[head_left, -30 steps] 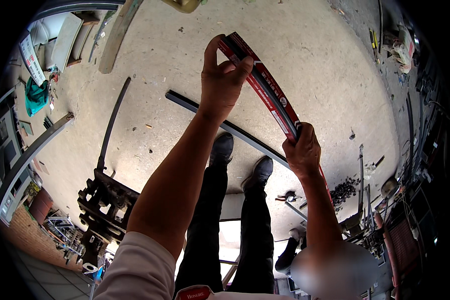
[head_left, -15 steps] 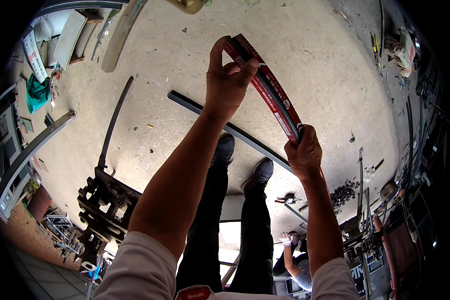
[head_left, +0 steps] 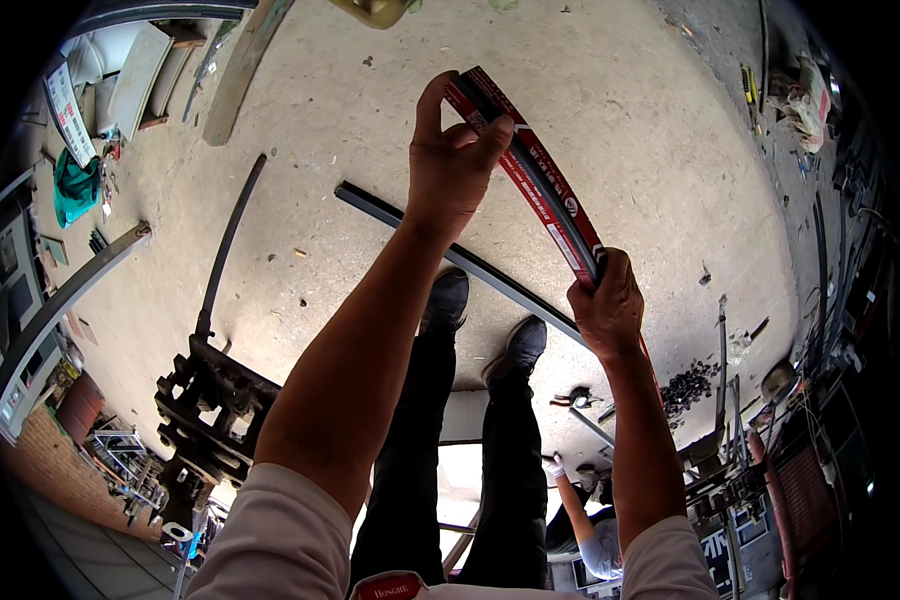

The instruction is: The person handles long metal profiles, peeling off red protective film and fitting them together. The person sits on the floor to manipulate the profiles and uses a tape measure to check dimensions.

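Observation:
I hold a long, narrow red and black package [head_left: 545, 185] stretched out in front of me, slanting from upper left to lower right. My left hand [head_left: 455, 165] pinches its far upper end between thumb and fingers. My right hand [head_left: 605, 305] is wrapped around its lower end. Below the package lie my black trousers and black shoes [head_left: 450, 295] on the concrete floor [head_left: 610, 90].
A long dark metal bar [head_left: 410, 225] lies on the floor under my arms, another thin bar [head_left: 230, 240] to the left. A black metal machine part [head_left: 210, 400] sits lower left. Another person's gloved hand [head_left: 552, 467] shows near the bottom. Tools and scrap crowd the right edge.
Both hands have held the package throughout. The view has shifted slightly and the other person near the bottom has moved a little.

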Available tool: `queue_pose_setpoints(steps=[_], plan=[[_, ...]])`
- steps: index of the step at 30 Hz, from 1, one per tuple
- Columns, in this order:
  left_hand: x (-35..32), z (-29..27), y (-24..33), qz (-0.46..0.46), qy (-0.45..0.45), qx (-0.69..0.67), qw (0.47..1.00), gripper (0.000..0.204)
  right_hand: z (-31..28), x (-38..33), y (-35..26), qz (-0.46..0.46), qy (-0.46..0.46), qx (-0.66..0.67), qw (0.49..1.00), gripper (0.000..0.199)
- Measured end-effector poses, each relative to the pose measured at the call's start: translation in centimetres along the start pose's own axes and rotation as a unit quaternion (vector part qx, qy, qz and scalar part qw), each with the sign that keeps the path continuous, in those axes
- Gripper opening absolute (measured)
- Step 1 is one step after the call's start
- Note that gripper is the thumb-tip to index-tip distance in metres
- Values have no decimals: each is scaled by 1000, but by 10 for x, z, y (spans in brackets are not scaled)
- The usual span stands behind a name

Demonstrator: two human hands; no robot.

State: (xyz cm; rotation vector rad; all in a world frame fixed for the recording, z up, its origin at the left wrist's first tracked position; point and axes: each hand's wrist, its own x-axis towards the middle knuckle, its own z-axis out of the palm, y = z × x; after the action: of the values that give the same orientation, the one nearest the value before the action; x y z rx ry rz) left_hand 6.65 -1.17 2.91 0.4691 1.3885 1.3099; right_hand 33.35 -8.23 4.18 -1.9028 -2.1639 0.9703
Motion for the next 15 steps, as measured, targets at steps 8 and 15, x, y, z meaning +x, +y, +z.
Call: queue_pose_setpoints(steps=[8,15], plan=[[1,1,-1,-10,-5,-14,1000,80,-1,2,0,-7,5,-4,1000,38],[3,1,-4,0,0,-2,1000,77,1,2,2,-10,15,-6,1000,38]])
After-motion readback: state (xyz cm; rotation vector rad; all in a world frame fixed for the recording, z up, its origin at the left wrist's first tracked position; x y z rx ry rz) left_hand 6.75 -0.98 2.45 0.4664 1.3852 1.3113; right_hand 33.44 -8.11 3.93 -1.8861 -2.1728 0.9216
